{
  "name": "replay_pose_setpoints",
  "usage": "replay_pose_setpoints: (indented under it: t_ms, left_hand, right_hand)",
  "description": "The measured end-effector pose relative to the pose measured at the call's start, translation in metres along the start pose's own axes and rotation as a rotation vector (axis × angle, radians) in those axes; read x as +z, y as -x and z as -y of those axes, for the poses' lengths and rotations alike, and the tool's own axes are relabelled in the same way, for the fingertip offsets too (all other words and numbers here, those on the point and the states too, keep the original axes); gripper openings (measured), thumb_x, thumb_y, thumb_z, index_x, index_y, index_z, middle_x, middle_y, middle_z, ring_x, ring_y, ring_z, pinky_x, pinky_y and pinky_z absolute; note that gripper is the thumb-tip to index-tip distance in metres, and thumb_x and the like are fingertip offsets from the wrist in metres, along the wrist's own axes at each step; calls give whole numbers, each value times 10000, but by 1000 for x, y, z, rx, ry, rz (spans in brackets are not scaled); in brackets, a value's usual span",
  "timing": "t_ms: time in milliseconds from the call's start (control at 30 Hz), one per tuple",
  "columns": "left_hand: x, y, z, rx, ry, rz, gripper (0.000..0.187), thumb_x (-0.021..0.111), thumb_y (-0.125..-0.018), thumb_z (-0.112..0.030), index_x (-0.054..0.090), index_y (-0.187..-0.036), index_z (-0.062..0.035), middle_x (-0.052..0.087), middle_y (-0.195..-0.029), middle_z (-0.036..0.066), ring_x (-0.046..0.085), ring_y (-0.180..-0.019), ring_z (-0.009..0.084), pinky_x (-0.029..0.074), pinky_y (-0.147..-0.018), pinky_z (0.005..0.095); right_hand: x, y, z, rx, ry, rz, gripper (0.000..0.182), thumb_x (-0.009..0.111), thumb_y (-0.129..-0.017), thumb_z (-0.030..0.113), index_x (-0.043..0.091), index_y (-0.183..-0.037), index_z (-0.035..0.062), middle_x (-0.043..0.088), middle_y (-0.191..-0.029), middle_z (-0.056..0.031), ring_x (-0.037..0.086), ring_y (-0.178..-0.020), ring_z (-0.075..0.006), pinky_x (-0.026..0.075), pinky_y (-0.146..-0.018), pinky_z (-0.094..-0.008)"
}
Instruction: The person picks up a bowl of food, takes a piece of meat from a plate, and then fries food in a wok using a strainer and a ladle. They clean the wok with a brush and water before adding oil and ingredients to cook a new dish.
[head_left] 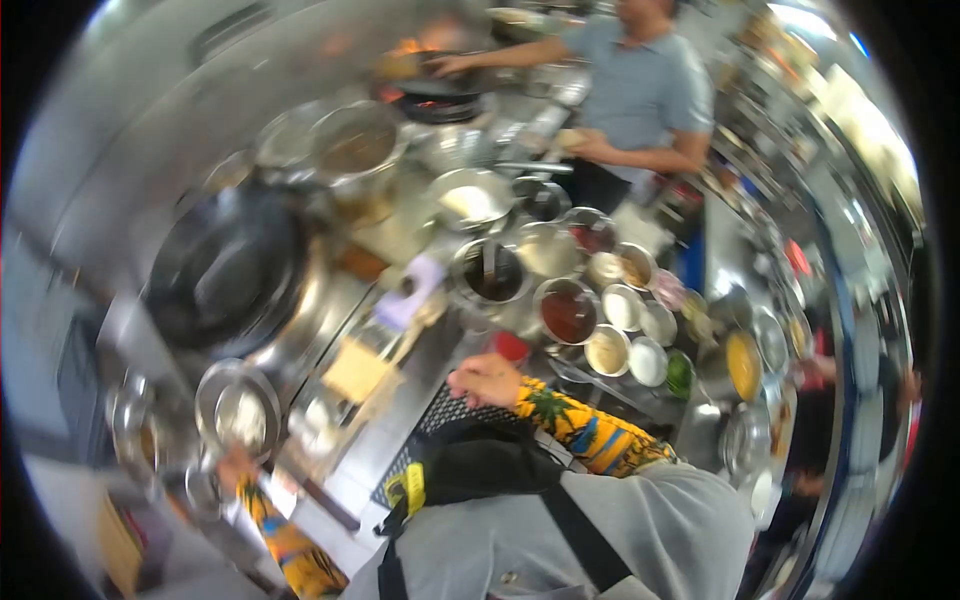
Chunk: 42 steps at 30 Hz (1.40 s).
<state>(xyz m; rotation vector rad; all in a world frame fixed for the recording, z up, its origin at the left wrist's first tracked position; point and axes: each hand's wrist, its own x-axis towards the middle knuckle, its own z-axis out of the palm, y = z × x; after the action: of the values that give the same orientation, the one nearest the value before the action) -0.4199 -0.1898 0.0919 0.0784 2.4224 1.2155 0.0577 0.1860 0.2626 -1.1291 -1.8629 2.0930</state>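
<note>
My left hand [237,466] is at the lower left, at the near edge of a metal bowl [207,402] with a white mass [241,417] inside. Blur hides its fingers, so whether it grips the rim cannot be made out. My right hand [487,381] hangs over the counter front, in front of my body, its fingers curled together and nothing visible in them. Just beyond it stands a red container [510,347]. A long dark-handled tool [325,503] lies right of my left hand, beside a container of white contents [315,428].
A large black wok [225,270] sits at the left. Pots and bowls of sauces, such as a dark red one [568,312], crowd the right counter. Across from me a person [640,95] reaches towards a flaming wok [435,100]. A yellow block [358,371] lies near the counter edge.
</note>
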Motion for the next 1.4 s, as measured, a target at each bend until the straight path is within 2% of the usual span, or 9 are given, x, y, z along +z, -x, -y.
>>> replay_pose_setpoints:
  t_ms: [100,267,567,767,867,900,1067,1267,1400]
  left_hand:
    - [39,108,-117,181,-119,-237,240,550,-915,-264,627,-942,-38,635,-726,61,574,-560,154,464,-479,349]
    - [199,197,-116,-312,-55,1232,179,522,-866,-193,549,-988,-65,560,-870,64,585,-727,226,488,-587,361]
    - [341,165,-32,-525,565,286,869,681,-754,-460,275,-1465,-168,263,-1480,210,308,-1304,398,270,-1013,622]
    - [369,190,-10,-119,716,176,551,681,-816,-298,568,-1176,104,628,-1118,134,590,-979,221,466,-860,320]
    - [354,188,2,191,401,316,562,726,-762,-221,542,-1187,97,618,-1096,187,610,-971,267,490,-818,366]
    - [364,162,42,529,-493,6,458,660,-786,-215,583,-1133,75,643,-1059,213,650,-891,300,512,-797,394]
    - [296,190,-123,820,-1550,626,449,489,-893,-370,633,-1119,-10,603,-1147,226,582,-1067,352,459,-918,440]
    - [214,127,-260,1140,-1017,-709,548,557,-808,-191,432,-1303,8,460,-1350,183,475,-1208,353,383,-981,496]
    - [185,93,-285,852,-1216,-485,540,575,-789,-189,442,-1285,-23,456,-1353,134,475,-1198,323,381,-961,484]
  right_hand:
    - [-28,18,-1,-15,-48,-43,286,598,-921,317,644,-848,44,654,-768,-12,558,-558,-60,438,-494,-202]
    - [-71,44,-14,-50,-91,-66,283,597,-920,318,638,-830,53,647,-771,-8,560,-562,-59,422,-483,-197]
    - [-137,113,-38,-6,-27,-195,316,592,-906,336,633,-813,36,646,-746,-34,592,-587,-108,459,-538,-245]
    - [-166,131,-60,-6,35,-207,315,598,-911,363,637,-853,56,654,-810,-5,572,-583,-74,450,-508,-225]
    - [-164,128,-67,13,-1,-194,304,596,-916,347,642,-843,56,656,-802,-11,576,-585,-75,450,-514,-221]
    - [-163,124,-72,4,-39,-192,299,595,-918,341,642,-839,57,656,-798,-11,577,-585,-76,450,-514,-220]
    - [-167,117,-92,-1,-41,-149,296,594,-920,328,644,-825,52,665,-797,-19,583,-589,-76,454,-523,-217]
    - [-175,119,-130,29,352,-232,302,586,-886,330,671,-812,50,665,-735,-84,630,-598,-169,502,-556,-306]
    - [-187,127,-223,-26,777,-301,243,580,-860,277,668,-846,52,658,-728,-151,638,-617,-214,514,-583,-329]
